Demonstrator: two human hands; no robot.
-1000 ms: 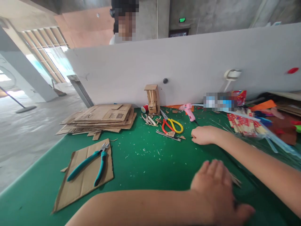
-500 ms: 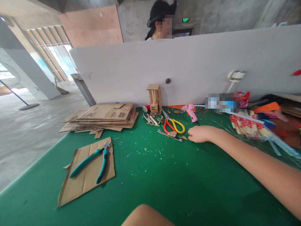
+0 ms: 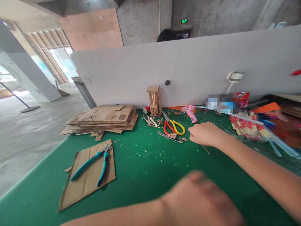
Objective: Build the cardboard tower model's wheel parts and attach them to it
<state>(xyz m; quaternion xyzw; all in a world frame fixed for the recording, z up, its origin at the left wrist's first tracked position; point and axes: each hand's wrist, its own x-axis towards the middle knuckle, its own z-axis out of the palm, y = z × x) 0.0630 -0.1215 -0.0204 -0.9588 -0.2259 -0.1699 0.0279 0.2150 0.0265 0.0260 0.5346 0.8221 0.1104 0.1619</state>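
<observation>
My right hand (image 3: 204,133) lies curled on the green table (image 3: 145,169), just right of the red-and-yellow scissors (image 3: 174,126) and in front of the pink glue gun (image 3: 191,113). A thin stick (image 3: 206,149) pokes out from under its heel. My left hand (image 3: 199,201) crosses the near foreground, smeared by motion, so its fingers cannot be read. A small cardboard model (image 3: 155,100) stands at the divider with a red spool (image 3: 146,110) beside it.
Teal pliers (image 3: 94,163) lie on a cardboard sheet (image 3: 80,188) at the near left. Behind them sits a stack of flat cardboard (image 3: 103,118). A packet of sticks (image 3: 246,128) and coloured scraps crowd the right. A white divider (image 3: 188,62) closes the back; a person's head (image 3: 166,34) shows above it.
My left hand, out of view half a second ago, has swept back in across the foreground. My right hand has lifted slightly with a thin stick showing under it. The person behind the divider has ducked lower.
</observation>
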